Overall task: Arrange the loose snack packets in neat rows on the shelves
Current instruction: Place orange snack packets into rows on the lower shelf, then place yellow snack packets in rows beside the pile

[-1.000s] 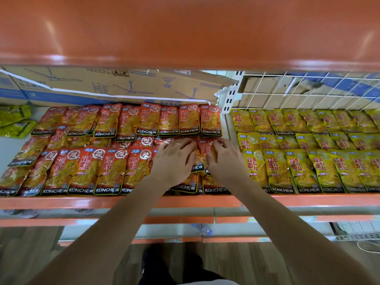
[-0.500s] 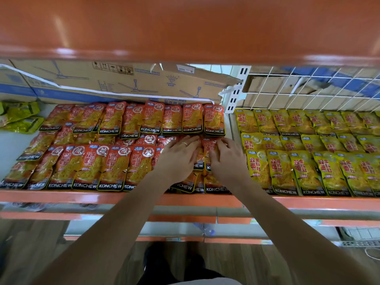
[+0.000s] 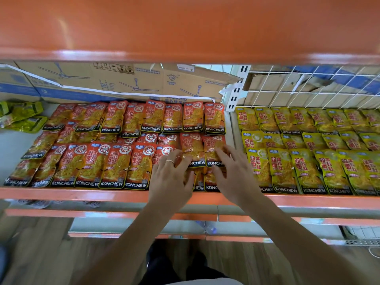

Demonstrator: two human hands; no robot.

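— Slippage first. Both flat: left hand (image 3: 170, 179) and right hand (image 3: 236, 177), fingers spread and nearly straight, laid over two red packets (image 3: 193, 149) in the middle row, at the right end of the red block. Nothing pinched, nothing lifted.

— Cause?

— Glossy film on glossy film. With flat fingers only, easy to shove the pair askew, or to drag the front-row packets underneath out over the shelf edge (image 3: 82, 193).

— Anything else?

— Crowding on the right. Yellow packets (image 3: 287, 169) just beside, past a pale strip (image 3: 231, 130) between the two bays; too hard a nudge, and red over into yellow. Also a looser patch of the middle row further left, overlapped and crooked, likely to buckle under pressure from this end.

— Hard to make out?

— Plenty. Front-row packets beneath both palms mostly covered, only label strips peeping out. Right fingertips blurred, so real contact or a hover impossible to settle. Green packets (image 3: 20, 116) cut off at the left border, count unknown. Back of the shelf blocked by a cardboard box (image 3: 123, 81) and, on the right, seen only through a wire grid (image 3: 308, 87). Lower shelf (image 3: 144, 225) barely in view.
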